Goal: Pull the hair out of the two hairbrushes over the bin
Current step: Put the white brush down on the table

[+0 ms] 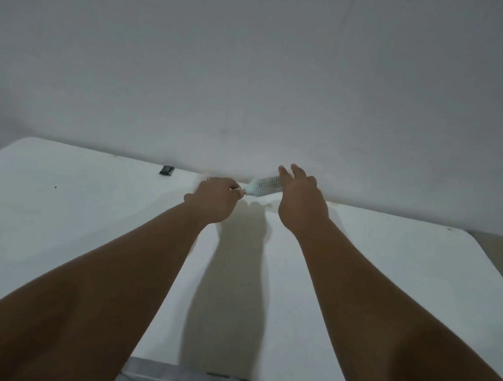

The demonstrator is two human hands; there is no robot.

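A pale mint hairbrush (263, 187) with white bristles is held above the far edge of the white table (94, 209). My left hand (215, 199) is closed around its handle. My right hand (298, 199) is at the brush head with its fingers spread, covering the far end of the head; whether it pinches any hair is hidden. No bin and no second hairbrush are in view.
A small black object (167, 170) lies at the table's far edge, left of my hands. A grey wall (252, 71) rises right behind the table. The table's right corner (467, 235) and near edge (231, 373) are visible.
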